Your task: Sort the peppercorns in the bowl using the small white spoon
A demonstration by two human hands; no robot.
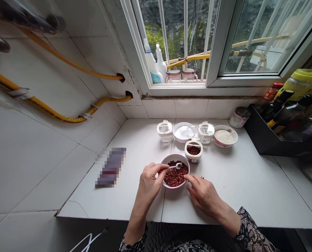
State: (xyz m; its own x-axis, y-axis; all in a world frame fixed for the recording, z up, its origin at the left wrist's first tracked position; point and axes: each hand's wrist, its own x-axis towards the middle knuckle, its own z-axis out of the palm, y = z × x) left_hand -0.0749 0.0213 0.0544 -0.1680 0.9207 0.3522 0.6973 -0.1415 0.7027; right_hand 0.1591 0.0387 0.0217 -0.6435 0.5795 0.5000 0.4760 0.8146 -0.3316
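A bowl (175, 187) with a pinkish-white rim stands on the counter, filled with dark red dried grains that look like Sichuan peppercorns (174, 178). Between thumb and fingertips, my left hand (152, 176) pinches the handle of a small white spoon (178, 166) over the grains. The spoon's head is tilted and rests at or just above them. My right hand (204, 194) is at the bowl's right side, its index finger on the rim and its thumb near the outer wall. Just behind the bowl is a square clear seasoning jar (193, 159) containing the same grains.
Behind stand two more lidded jars (165, 131) (206, 132), a bowl of white granules (182, 130) and a patterned bowl of pale powder (225, 136). A black box of bottles (266, 140) is at the right. A blurred dark packet-like patch (110, 168) lies left.
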